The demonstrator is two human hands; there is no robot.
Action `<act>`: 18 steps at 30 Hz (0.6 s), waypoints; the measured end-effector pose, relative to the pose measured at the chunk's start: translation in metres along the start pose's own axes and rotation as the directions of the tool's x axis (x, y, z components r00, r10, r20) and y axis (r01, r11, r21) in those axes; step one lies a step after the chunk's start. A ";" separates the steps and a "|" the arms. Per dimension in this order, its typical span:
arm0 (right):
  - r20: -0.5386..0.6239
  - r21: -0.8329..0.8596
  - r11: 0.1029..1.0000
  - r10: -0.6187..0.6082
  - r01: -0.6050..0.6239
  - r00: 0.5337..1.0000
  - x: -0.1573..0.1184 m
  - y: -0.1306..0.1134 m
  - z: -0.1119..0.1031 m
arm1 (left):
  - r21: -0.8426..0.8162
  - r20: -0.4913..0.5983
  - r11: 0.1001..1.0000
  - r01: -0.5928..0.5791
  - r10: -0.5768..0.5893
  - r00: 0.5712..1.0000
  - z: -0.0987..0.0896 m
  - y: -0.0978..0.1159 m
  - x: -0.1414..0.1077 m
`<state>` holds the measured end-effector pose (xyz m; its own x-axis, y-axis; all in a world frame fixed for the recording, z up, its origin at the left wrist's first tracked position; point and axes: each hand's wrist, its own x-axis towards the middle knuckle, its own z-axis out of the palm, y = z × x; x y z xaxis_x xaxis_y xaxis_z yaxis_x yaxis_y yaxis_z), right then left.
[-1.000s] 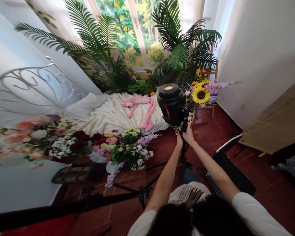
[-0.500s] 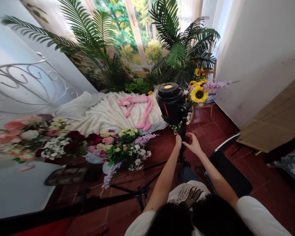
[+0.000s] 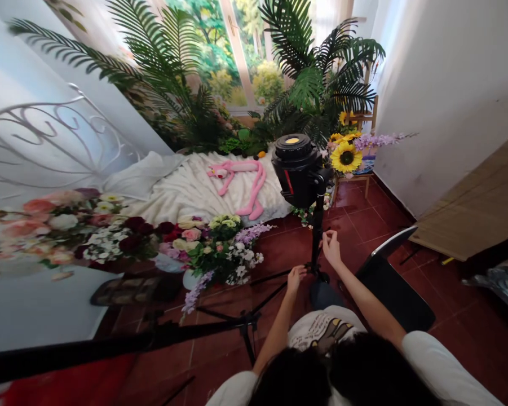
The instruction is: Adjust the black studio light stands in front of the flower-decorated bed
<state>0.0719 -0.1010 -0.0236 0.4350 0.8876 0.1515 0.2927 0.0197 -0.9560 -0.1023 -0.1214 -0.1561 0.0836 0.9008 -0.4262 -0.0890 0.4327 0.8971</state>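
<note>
A black studio light (image 3: 296,169) with a round yellow spot on its top stands upright on a black light stand (image 3: 317,231). My left hand (image 3: 295,278) is low on the stand's left side, fingers closed together at a small knob by the collar. The knob itself is mostly hidden by the fingertips. Higher up, on the pole's right, my right hand (image 3: 332,249) has its fingers bent and apart, close beside the pole, holding nothing that I can see.
A black folding chair (image 3: 395,290) is right of the stand. Bunches of artificial flowers (image 3: 220,248) stand on the left. Behind lies a pink plush toy (image 3: 241,166) on a white fur blanket (image 3: 173,189). Another tripod (image 3: 247,320) spreads its legs at lower left.
My left hand has gone down from the upper pole to the collar lower on the stand. My right hand has moved slightly, staying beside the pole. The view has shifted a little.
</note>
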 end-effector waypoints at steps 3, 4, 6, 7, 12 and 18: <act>-0.124 0.258 0.959 0.153 -0.117 0.980 0.000 0.008 0.021 | 0.002 -0.126 0.995 0.099 -0.098 0.987 -0.059 -0.040 -0.035; -0.156 0.334 0.931 0.207 -0.146 0.966 0.000 0.010 0.027 | 0.001 -0.178 0.991 0.137 -0.135 0.975 -0.080 -0.049 -0.046; -0.193 0.444 0.877 0.291 -0.181 0.937 -0.002 0.011 0.039 | -0.020 -0.282 0.984 0.180 -0.178 0.943 -0.118 -0.060 -0.067; -0.193 0.473 0.859 0.319 -0.197 0.928 -0.004 0.011 0.044 | -0.033 -0.336 0.981 0.191 -0.191 0.922 -0.135 -0.062 -0.076; 0.064 0.438 0.822 0.375 -0.363 0.925 -0.019 -0.002 0.090 | -0.154 -0.547 0.978 0.141 -0.203 0.812 -0.191 -0.041 -0.116; 0.525 0.308 0.855 0.213 -0.417 0.824 -0.053 -0.061 0.185 | -0.167 -0.731 0.962 -0.217 0.027 0.682 -0.217 0.032 -0.147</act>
<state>-0.1264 -0.0643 -0.0197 -0.0262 0.9773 -0.2102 -0.1929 -0.2113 -0.9582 -0.3329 -0.2322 -0.0902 -0.6712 0.6526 -0.3515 -0.2691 0.2273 0.9359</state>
